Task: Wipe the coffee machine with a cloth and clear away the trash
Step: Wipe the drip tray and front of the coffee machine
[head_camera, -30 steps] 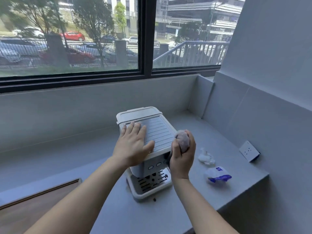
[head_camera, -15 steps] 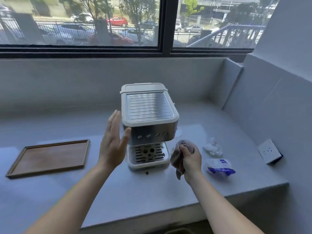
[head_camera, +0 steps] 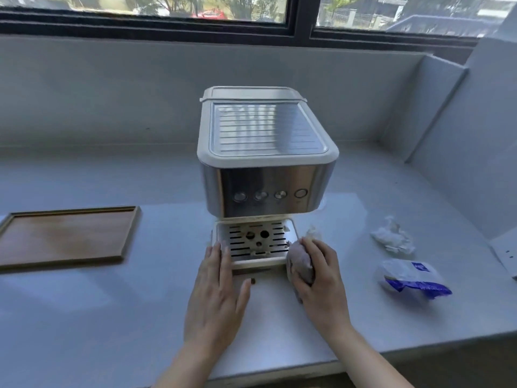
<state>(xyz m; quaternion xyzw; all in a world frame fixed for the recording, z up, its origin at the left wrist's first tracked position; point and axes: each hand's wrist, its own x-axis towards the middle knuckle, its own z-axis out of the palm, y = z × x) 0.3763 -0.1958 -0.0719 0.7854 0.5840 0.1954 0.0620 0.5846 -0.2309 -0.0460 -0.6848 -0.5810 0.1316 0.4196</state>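
A white and steel coffee machine (head_camera: 267, 152) stands in the middle of the grey counter, its slotted drip tray (head_camera: 256, 242) facing me. My left hand (head_camera: 216, 292) lies flat with straight fingers, fingertips touching the drip tray's left front corner. My right hand (head_camera: 321, 281) grips a bunched greyish cloth (head_camera: 300, 264) pressed against the tray's right front corner. A crumpled white tissue (head_camera: 393, 238) and a white and blue wrapper (head_camera: 411, 278) lie on the counter to the right. A small dark crumb (head_camera: 253, 281) sits just in front of the tray.
A flat wooden tray (head_camera: 67, 236) lies on the counter (head_camera: 112, 303) at the left. A grey wall runs behind the machine under a dark-framed window (head_camera: 299, 21). A side wall at the right carries a white socket (head_camera: 506, 250). The counter's front edge is close below my wrists.
Both hands came down from the machine's top and side to the drip tray. The left hand now touches the tray; the right presses the cloth against its right corner. The view tilted downward.
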